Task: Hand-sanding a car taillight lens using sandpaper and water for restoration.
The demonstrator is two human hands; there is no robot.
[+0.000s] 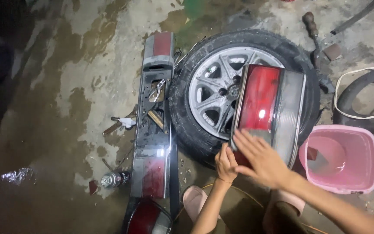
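I see the wheel (215, 93) flat on the wet floor, long trim panel (154, 125) just left, pink bucket (347, 158) right. Tail lamp (267, 110) lies across the wheel, long axis running away from me. Right hand (260, 160) flat, fingers spread on its near end; left hand (226, 164) grips the near-left edge.

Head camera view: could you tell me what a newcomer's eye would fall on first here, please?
First the red and grey tail lamp lying on a wheel at centre, with the right hand flat on it and the left hand at its near edge. Then the pink bucket at right, and the long panel left of the wheel.
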